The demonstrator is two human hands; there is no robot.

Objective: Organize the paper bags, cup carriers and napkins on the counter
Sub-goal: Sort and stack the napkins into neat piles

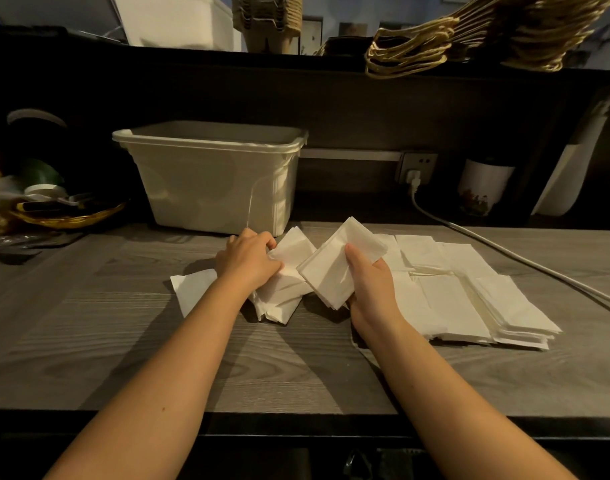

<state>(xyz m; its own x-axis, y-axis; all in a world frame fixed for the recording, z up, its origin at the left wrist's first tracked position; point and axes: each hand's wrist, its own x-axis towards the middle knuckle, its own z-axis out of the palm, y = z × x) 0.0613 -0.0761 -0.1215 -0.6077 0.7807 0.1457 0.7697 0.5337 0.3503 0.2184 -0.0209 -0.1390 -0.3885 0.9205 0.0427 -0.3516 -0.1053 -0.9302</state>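
Napkins (452,299) — white, square, in loose overlapping piles on counter (123,323)

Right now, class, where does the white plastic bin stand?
In the head view, the white plastic bin stands at the back of the counter, left of centre, just behind the left hand gripping napkins.

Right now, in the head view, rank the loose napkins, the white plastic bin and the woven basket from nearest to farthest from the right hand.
1. Loose napkins: spread on the counter just right of the right hand.
2. White plastic bin: behind, to the left.
3. Woven basket: far left edge.
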